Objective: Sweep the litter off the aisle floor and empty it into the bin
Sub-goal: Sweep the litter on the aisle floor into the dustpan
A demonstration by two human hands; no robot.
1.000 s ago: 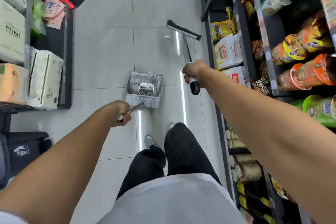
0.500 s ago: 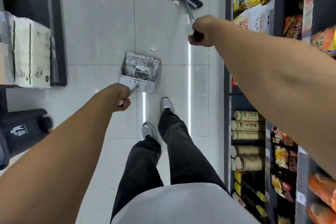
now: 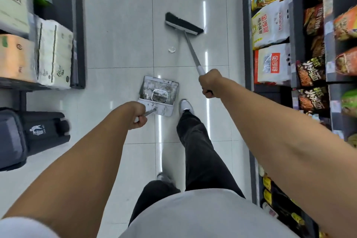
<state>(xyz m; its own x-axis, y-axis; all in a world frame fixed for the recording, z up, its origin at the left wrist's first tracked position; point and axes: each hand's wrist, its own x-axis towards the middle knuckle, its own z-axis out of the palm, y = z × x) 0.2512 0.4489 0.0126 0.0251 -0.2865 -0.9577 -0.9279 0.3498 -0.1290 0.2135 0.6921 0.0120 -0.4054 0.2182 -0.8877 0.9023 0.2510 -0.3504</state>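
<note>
Left hand: your left hand [image 3: 138, 115] is wrapped tight on the handle of the dustpan [image 3: 158, 95].
Right hand: your right hand [image 3: 209, 83] is fisted round the upper end of the broom [image 3: 190, 44] shaft.
Dustpan: one, sitting low at the floor [image 3: 119, 30] by your forward shoe, its open mouth toward the far end of the aisle; the inside is stained, and one pale rounded patch shows in it, which I cannot identify as litter.
Broom: one, its dark head lying across the aisle past the litter, the shaft slanting back to your right hand.
Litter: one crumpled white scrap [image 3: 172, 49], on the floor between the broom head and the dustpan mouth, just beside the shaft and apart from both; no other piece shows.
Done: tools in hand, and the broom head placed beyond the scrap.
Left: by my reading, draw the scrap into the pan, then empty it.
Bin: a dark container [image 3: 25, 137] stands at the left edge of the aisle near your left arm; it may be the bin, but I cannot tell.
Shelves: two runs, one down each side of the aisle.
</note>
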